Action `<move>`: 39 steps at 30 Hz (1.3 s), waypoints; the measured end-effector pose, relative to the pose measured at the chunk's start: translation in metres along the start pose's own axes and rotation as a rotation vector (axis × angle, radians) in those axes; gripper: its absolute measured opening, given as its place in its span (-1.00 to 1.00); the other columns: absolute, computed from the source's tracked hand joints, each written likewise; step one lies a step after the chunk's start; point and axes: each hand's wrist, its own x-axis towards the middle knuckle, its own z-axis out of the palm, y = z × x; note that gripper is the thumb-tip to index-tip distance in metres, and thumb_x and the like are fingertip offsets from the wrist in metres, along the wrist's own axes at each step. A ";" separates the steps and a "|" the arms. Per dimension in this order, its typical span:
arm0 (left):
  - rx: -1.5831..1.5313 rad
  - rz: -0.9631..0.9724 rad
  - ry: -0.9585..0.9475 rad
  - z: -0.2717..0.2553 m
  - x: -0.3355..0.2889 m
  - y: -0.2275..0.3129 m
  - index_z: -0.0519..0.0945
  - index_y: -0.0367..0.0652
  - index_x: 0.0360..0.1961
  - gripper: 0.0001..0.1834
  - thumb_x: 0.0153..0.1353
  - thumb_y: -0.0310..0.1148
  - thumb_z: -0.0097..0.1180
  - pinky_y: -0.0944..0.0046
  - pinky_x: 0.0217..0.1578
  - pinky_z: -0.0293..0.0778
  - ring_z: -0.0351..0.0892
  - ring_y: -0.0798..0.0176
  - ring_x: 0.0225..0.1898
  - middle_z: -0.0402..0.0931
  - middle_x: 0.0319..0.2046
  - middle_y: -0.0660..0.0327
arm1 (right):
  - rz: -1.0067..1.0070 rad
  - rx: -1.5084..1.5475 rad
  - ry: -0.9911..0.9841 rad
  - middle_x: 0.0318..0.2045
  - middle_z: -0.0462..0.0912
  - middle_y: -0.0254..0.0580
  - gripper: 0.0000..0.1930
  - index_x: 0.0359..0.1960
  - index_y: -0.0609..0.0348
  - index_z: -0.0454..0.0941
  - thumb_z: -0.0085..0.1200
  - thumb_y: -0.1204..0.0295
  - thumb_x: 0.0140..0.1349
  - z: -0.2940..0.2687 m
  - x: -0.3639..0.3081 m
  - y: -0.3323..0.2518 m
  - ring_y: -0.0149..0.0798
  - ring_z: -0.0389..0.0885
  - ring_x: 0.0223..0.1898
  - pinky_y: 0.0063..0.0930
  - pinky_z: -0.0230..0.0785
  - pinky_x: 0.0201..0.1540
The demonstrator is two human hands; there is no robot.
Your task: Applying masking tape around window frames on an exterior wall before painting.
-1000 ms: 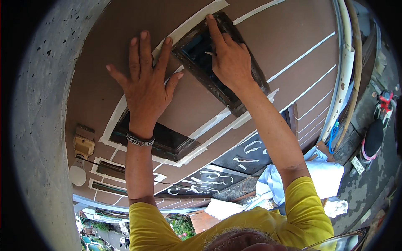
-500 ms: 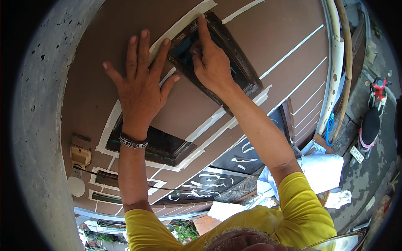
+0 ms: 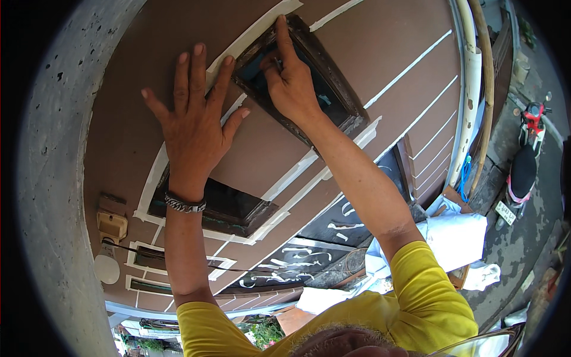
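Observation:
My left hand [image 3: 193, 134] lies flat against the brown wall [image 3: 140, 65], fingers spread, with a chain bracelet at the wrist. Its index fingertip touches a pale strip of masking tape [image 3: 253, 37] along the upper edge of a small window with a dark wooden frame [image 3: 342, 83]. My right hand [image 3: 292, 89] is over that window. Its index finger is stretched out, the tip pressed at the frame's top corner beside the tape's end. The other fingers curl in toward the thumb; a small dark thing seems to be between them, too hidden to name.
A second taped window [image 3: 235, 205] sits lower on the wall, near a beige box [image 3: 112, 226]. A grey concrete column [image 3: 53, 137] rises at left. Pipes [image 3: 468, 101] run down at right, with white sheeting [image 3: 455, 238] below them and a parked motorbike [image 3: 523, 172] beyond.
The whole view has shifted slightly. My left hand stays flat on the wall, and my right index fingertip remains at the frame's top corner, its hand turned a little.

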 end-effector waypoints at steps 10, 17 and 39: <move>-0.033 0.003 0.001 -0.005 -0.003 0.000 0.15 0.32 0.42 -0.25 0.25 0.29 -0.17 -0.65 0.19 -0.41 -0.17 0.03 0.48 -0.17 0.48 0.15 | 0.028 0.033 0.041 -0.39 0.63 0.16 -0.18 0.47 0.08 -0.20 -0.04 0.53 0.20 0.009 -0.005 -0.007 0.11 0.65 -0.35 -0.15 0.46 -0.20; -0.018 0.012 -0.007 -0.007 -0.002 -0.002 0.17 0.32 0.41 -0.26 0.25 0.27 -0.13 -0.65 0.19 -0.41 -0.18 0.03 0.48 -0.18 0.48 0.14 | 0.083 0.027 -0.057 -0.34 0.64 0.15 -0.17 0.44 0.27 -0.19 -0.04 0.54 0.15 0.011 -0.016 -0.030 0.14 0.64 -0.29 -0.12 0.45 -0.18; 0.003 -0.345 0.388 0.009 -0.015 0.001 0.66 0.29 -0.01 -0.70 0.22 -0.11 0.15 -0.02 0.22 0.11 0.48 0.31 -0.05 0.52 -0.04 0.46 | -0.301 -0.431 0.164 -0.22 0.59 -0.07 -0.62 0.04 0.02 0.61 0.13 0.52 0.14 -0.072 0.063 -0.022 0.00 0.61 -0.24 -0.22 0.45 -0.17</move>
